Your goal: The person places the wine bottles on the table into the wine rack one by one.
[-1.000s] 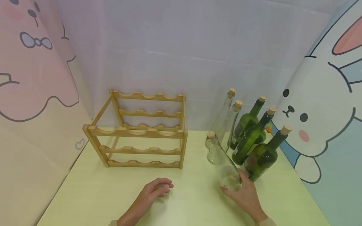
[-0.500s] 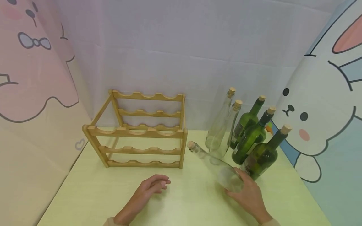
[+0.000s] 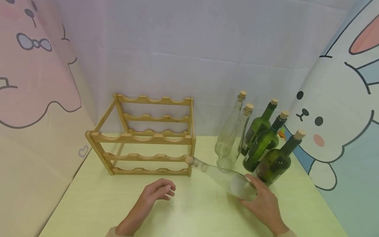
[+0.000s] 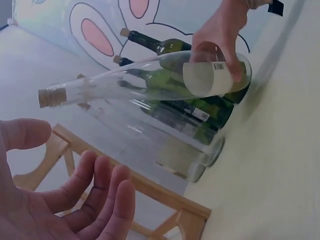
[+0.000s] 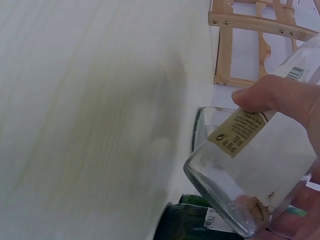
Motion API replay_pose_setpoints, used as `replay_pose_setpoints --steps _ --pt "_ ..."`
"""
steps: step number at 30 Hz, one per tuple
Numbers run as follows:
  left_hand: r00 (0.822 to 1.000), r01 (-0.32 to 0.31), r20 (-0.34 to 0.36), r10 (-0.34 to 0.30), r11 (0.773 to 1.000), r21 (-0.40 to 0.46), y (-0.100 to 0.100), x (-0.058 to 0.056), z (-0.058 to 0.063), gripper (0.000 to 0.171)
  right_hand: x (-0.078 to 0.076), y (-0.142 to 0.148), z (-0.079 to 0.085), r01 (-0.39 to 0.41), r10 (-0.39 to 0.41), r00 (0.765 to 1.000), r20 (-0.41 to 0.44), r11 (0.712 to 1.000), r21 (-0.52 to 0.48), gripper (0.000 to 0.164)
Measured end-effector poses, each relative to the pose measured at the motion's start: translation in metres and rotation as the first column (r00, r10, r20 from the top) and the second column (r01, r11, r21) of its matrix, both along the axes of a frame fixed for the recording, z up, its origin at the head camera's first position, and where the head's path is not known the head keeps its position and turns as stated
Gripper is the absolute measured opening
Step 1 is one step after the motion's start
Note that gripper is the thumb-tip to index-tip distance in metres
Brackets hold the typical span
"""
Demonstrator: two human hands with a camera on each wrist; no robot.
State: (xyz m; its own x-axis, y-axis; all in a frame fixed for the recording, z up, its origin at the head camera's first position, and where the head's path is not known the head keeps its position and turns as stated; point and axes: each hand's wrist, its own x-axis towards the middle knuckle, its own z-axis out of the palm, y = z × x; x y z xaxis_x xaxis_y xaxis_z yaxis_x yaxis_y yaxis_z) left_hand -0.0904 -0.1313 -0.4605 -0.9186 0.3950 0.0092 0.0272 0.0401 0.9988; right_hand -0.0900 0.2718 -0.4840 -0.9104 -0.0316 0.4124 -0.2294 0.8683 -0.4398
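Observation:
My right hand (image 3: 263, 204) grips a clear glass bottle (image 3: 220, 176) near its base, thumb and fingers on either side. The bottle leans far over, its corked neck pointing left towards the rack's front right corner. In the right wrist view the thumb presses beside a beige label (image 5: 240, 131), and a brown bit lies inside the bottle's base. My left hand (image 3: 155, 194) is held in front of the wooden bottle rack (image 3: 145, 138), fingers loosely bent and holding nothing. In the left wrist view the bottle's cork (image 4: 52, 97) shows just above the left thumb.
Two more clear corked bottles (image 3: 228, 138) stand right of the rack. Beside them are several green corked bottles (image 3: 262, 144), the nearest (image 3: 273, 164) close by my right hand. A white curtain (image 3: 165, 42) hangs behind the pale table (image 3: 195, 210).
The bottle in my right hand has tipped from leaning to nearly lying, its neck swinging left and down towards the rack. My left hand has shifted slightly left and up.

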Motion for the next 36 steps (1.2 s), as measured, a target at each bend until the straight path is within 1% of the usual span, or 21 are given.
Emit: replay_pose_setpoints --steps 3,6,9,10,11,12,14,15,18,20,23,24,26,27,28,29,31,33,35,36 --pt "0.995 0.000 -0.105 -0.003 1.000 -0.026 0.000 0.003 0.012 0.024 0.001 -0.001 0.000 -0.008 0.010 0.998 -0.060 1.000 0.028 0.091" --pt "0.981 0.014 -0.194 -0.025 0.998 -0.056 -0.002 0.007 0.023 0.020 0.000 -0.001 -0.002 -0.014 0.020 0.993 -0.112 0.998 0.055 0.091" --pt "0.962 -0.017 -0.273 -0.017 0.993 -0.119 0.000 0.013 0.036 0.013 -0.001 -0.001 -0.002 -0.024 0.035 0.988 -0.148 0.997 0.078 0.091" --pt "0.947 -0.031 -0.320 -0.016 0.989 -0.143 0.002 0.015 0.039 0.010 -0.001 -0.001 -0.002 -0.026 0.039 0.987 -0.156 0.996 0.082 0.091" --pt "0.931 -0.050 -0.365 -0.016 0.984 -0.169 0.005 0.017 0.043 0.007 -0.001 -0.001 -0.002 -0.029 0.043 0.986 -0.164 0.996 0.087 0.090" --pt "0.908 -0.068 -0.418 -0.019 0.979 -0.194 0.008 0.019 0.046 0.009 -0.001 -0.002 -0.001 -0.032 0.048 0.984 -0.170 0.995 0.093 0.090" --pt "0.854 -0.104 -0.519 -0.036 0.966 -0.237 0.015 0.022 0.050 0.017 -0.001 -0.003 0.000 -0.037 0.056 0.982 -0.183 0.994 0.105 0.090" --pt "0.824 -0.125 -0.564 -0.044 0.958 -0.257 0.018 0.022 0.052 0.021 -0.002 -0.004 0.000 -0.040 0.060 0.980 -0.188 0.993 0.111 0.090" --pt "0.740 -0.201 -0.669 -0.069 0.927 -0.318 0.028 0.020 0.054 0.033 -0.002 -0.006 0.003 -0.046 0.074 0.977 -0.202 0.989 0.138 0.090" --pt "0.695 -0.257 -0.713 -0.090 0.895 -0.364 0.034 0.015 0.055 0.039 -0.002 -0.007 0.004 -0.049 0.083 0.974 -0.212 0.986 0.158 0.089" --pt "0.621 -0.340 -0.774 -0.128 0.845 -0.413 0.040 0.007 0.055 0.047 -0.001 -0.008 0.005 -0.052 0.094 0.971 -0.221 0.980 0.190 0.089" --pt "0.603 -0.364 -0.785 -0.142 0.827 -0.429 0.041 0.004 0.056 0.049 -0.001 -0.008 0.005 -0.054 0.099 0.970 -0.223 0.978 0.199 0.088" --pt "0.577 -0.402 -0.797 -0.177 0.788 -0.466 0.042 -0.001 0.056 0.054 0.000 -0.008 0.006 -0.058 0.110 0.968 -0.225 0.973 0.225 0.089" --pt "0.572 -0.411 -0.795 -0.201 0.769 -0.490 0.041 -0.003 0.056 0.056 0.000 -0.008 0.006 -0.058 0.114 0.967 -0.227 0.969 0.240 0.090" --pt "0.576 -0.408 -0.784 -0.230 0.751 -0.520 0.041 -0.005 0.056 0.059 0.000 -0.008 0.007 -0.059 0.119 0.966 -0.231 0.966 0.253 0.090" --pt "0.588 -0.398 -0.765 -0.262 0.730 -0.556 0.040 -0.007 0.057 0.062 0.000 -0.008 0.008 -0.059 0.124 0.964 -0.235 0.962 0.265 0.090" --pt "0.627 -0.359 -0.703 -0.336 0.676 -0.643 0.039 -0.010 0.056 0.067 0.000 -0.008 0.010 -0.062 0.136 0.960 -0.246 0.956 0.287 0.091" --pt "0.668 -0.304 -0.627 -0.401 0.622 -0.722 0.039 -0.013 0.054 0.070 0.000 -0.009 0.012 -0.068 0.150 0.955 -0.257 0.951 0.303 0.090" --pt "0.697 -0.254 -0.564 -0.443 0.583 -0.772 0.039 -0.015 0.052 0.070 0.000 -0.011 0.014 -0.081 0.170 0.950 -0.264 0.945 0.315 0.090" --pt "0.705 -0.239 -0.542 -0.457 0.566 -0.789 0.039 -0.016 0.050 0.069 -0.001 -0.012 0.015 -0.088 0.179 0.947 -0.265 0.943 0.321 0.090"
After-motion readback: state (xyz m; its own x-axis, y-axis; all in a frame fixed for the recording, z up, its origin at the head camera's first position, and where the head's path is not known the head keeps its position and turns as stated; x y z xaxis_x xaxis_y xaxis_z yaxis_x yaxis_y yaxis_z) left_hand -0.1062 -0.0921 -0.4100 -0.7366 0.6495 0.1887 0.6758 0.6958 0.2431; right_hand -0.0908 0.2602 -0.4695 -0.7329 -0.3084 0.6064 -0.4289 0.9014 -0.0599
